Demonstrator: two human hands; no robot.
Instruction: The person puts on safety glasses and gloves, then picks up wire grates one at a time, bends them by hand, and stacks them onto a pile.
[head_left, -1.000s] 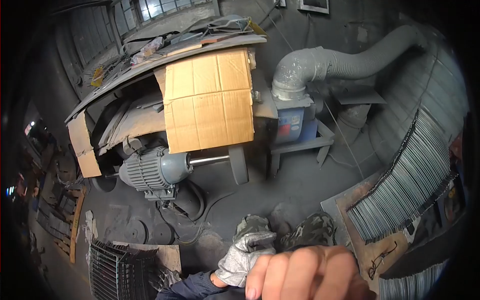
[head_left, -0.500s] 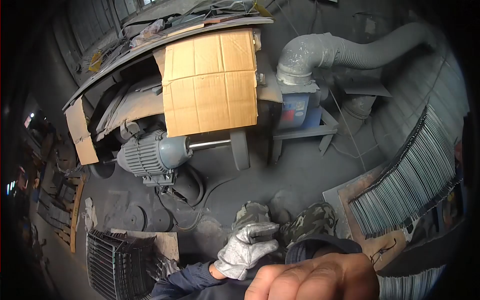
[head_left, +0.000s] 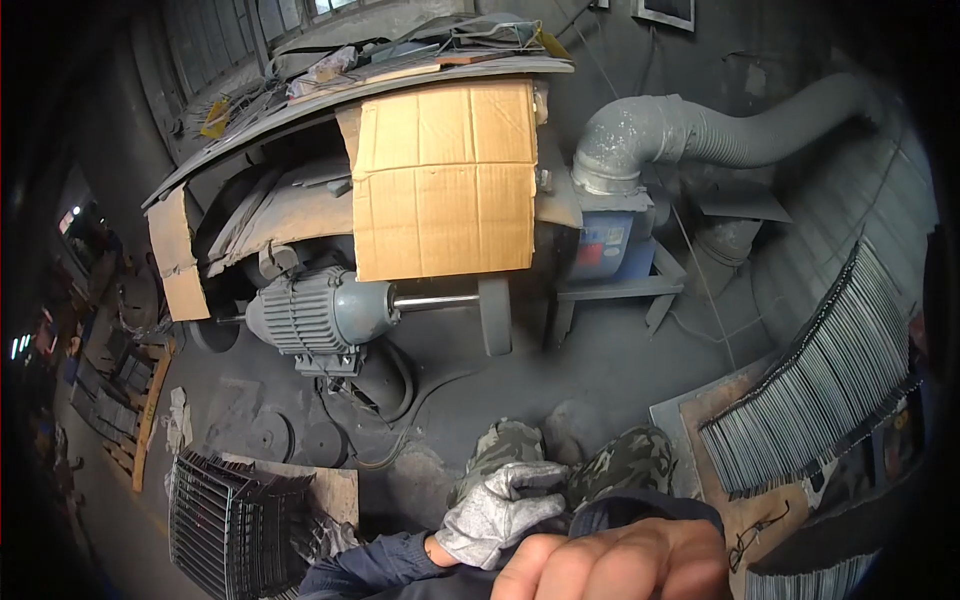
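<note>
My left hand (head_left: 500, 515), in a pale grey work glove, rests in front of my camouflage trousers (head_left: 625, 465). Its fingers are apart and slightly bent, with nothing visible between them. Bare and very near the camera, my right hand (head_left: 620, 565) is at the bottom edge with its fingers curled in. Whatever it may hold is hidden behind the knuckles. A dark blue sleeve (head_left: 380, 565) covers my left forearm.
Ahead stands a grinding motor (head_left: 320, 312) with a wheel (head_left: 495, 318) on its shaft, under a cardboard flap (head_left: 445, 180). A blower (head_left: 605, 245) feeds a grey duct (head_left: 700, 130). Stacked metal strips (head_left: 820, 375) lie right; black metal frames (head_left: 225, 525) stand left.
The view has tilted up a little, so the machine appears lower and further right. My right hand has moved slightly down and left in the picture; the gloved hand keeps nearly the same pose.
</note>
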